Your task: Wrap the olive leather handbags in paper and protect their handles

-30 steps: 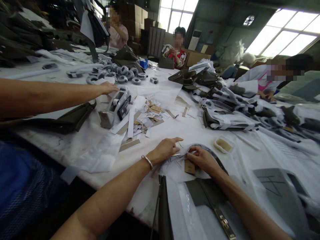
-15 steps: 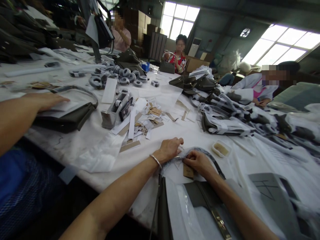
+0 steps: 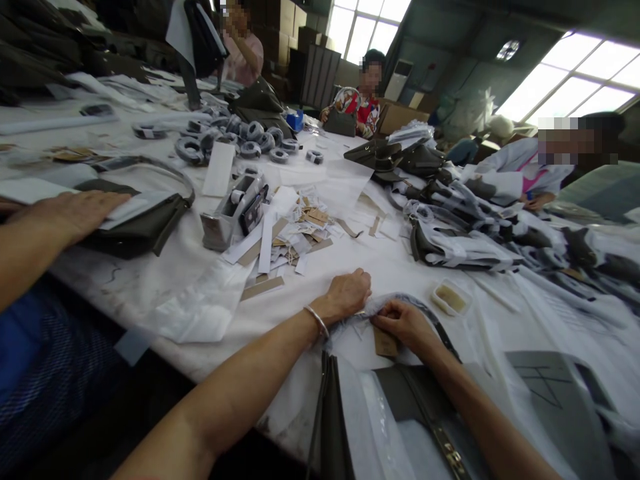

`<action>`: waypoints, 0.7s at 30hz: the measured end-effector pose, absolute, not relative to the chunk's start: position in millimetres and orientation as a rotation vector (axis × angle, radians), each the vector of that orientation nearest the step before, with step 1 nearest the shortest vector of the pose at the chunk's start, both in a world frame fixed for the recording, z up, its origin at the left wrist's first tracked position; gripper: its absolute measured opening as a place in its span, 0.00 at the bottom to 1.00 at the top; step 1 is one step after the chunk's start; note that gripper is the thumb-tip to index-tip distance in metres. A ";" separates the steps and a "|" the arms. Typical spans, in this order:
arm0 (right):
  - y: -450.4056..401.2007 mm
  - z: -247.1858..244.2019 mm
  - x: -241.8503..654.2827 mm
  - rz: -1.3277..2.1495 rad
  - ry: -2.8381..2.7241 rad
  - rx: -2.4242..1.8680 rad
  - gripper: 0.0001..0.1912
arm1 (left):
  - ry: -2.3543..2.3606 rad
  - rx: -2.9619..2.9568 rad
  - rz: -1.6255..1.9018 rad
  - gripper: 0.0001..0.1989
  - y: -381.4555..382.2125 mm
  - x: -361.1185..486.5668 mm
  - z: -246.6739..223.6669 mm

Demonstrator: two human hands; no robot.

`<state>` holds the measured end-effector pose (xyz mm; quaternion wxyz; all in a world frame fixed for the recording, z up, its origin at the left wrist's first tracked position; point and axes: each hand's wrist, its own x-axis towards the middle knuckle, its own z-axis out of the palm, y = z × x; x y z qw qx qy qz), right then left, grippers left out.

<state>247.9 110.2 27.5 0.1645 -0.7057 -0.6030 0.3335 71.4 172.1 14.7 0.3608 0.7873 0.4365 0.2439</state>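
A dark handbag with a gold clasp lies in front of me, partly covered in white wrapping. Its handle, wrapped in clear plastic, arches away from me. My left hand, a bracelet at its wrist, is curled at the left part of the handle; what its fingers hold is hidden. With fingers pinched, my right hand is at the handle's middle, just above a brown tag. Whether it grips the tag's string or the plastic is too small to tell.
Loose tags and card strips lie beyond my left hand, beside a clear holder. A small tub stands right of the handle. Another person's hand rests on a bag at left. Wrapped bags pile up at right.
The view has shifted slightly. My left hand has closed more, its fingers now curled in. The other person's hand at left has moved over the bag's white sheet.
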 end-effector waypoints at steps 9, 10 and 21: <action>109.2 22.7 250.0 1.158 -1.498 -1.829 0.19 | 0.940 1.536 0.766 0.04 176.2 46.0 29.3; 109.5 23.4 250.1 1.198 -1.507 -1.819 0.20 | 0.916 1.484 0.773 0.04 175.0 46.9 29.4; 101.7 38.4 248.8 1.539 -1.299 -1.596 0.18 | 0.800 1.259 0.878 0.07 170.8 52.0 27.0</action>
